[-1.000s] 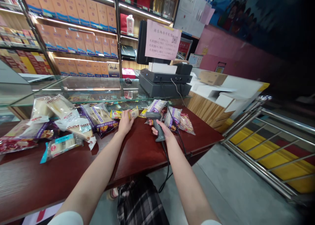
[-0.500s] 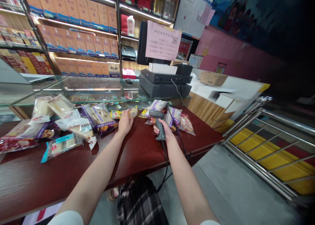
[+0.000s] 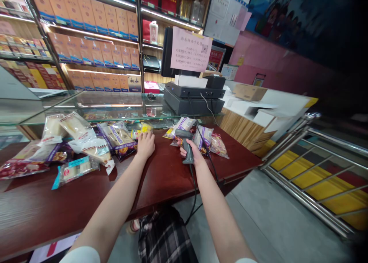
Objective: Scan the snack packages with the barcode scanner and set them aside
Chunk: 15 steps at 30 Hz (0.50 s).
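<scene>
My right hand (image 3: 194, 152) is wrapped round the handle of a dark grey barcode scanner (image 3: 188, 150), whose cord hangs down past the table edge. The scanner's head points left, in front of several bagged snacks. My left hand (image 3: 146, 145) is closed on a small yellow snack packet (image 3: 145, 127), partly hiding it. Just left of that hand lies a purple-and-clear bag of bread (image 3: 116, 136). Close to the scanner are a white-and-purple bag (image 3: 184, 124), another purple-banded bag (image 3: 203, 134) and a clear reddish bag (image 3: 219, 145).
Packaged sandwich breads (image 3: 76, 127) and a blue-ended packet (image 3: 75, 171) lie on the left of the dark red table (image 3: 115, 201). Behind stand a glass counter (image 3: 115, 100) and a cash register (image 3: 194, 100) with a monitor. A metal railing (image 3: 322, 171) is at right.
My left hand has shifted slightly, and the yellow packet has turned and drawn in to the left beneath its fingers. My right hand keeps the scanner in nearly the same place.
</scene>
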Available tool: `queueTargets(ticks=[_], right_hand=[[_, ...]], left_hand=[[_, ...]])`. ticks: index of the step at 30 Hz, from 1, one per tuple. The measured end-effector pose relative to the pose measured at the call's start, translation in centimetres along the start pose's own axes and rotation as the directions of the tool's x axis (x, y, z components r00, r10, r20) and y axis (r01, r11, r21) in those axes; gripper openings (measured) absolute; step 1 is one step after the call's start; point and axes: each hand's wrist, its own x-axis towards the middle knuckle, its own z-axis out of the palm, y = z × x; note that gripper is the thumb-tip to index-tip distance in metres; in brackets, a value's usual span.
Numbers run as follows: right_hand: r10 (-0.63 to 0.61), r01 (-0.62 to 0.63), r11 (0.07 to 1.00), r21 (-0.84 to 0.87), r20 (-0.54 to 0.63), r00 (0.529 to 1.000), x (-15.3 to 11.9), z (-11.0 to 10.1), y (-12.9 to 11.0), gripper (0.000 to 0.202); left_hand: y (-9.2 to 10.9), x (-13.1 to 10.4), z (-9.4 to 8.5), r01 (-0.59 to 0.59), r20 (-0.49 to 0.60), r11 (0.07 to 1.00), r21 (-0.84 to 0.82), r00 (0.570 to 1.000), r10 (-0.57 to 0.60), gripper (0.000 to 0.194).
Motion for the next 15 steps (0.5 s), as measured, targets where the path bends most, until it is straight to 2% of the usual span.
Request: queueTargets(ticks=[5,8,13,15], right_hand=[[0.012,-0.012,1.0,-0.008,0.001,1.0,0.0,-0.1,0.0,0.024],[0.005,-0.005,1.0,-0.003,0.008,1.0,0.0,-0.1,0.0,0.025],[-0.048,0.049,0.998,0.048,-0.01,0.999,0.0,-0.4,0.1,0.028],[-0.083,0.086,0.993,0.081,-0.036,0.996,0.1,-0.5,0.1,0.03]], left_hand=[[0.6,-0.1,1.0,0.063,-0.051,0.998,-0.03,0.997,-0.065,0.036],[0.3,-0.3,1.4,0.081,-0.028,0.996,-0.027,0.996,-0.082,0.035],[0.1,-0.5,1.6,0.216,-0.03,0.976,-0.007,0.976,-0.216,0.045],[0.1,-0.5,1.5,0.233,-0.033,0.972,-0.012,0.972,-0.233,0.048]])
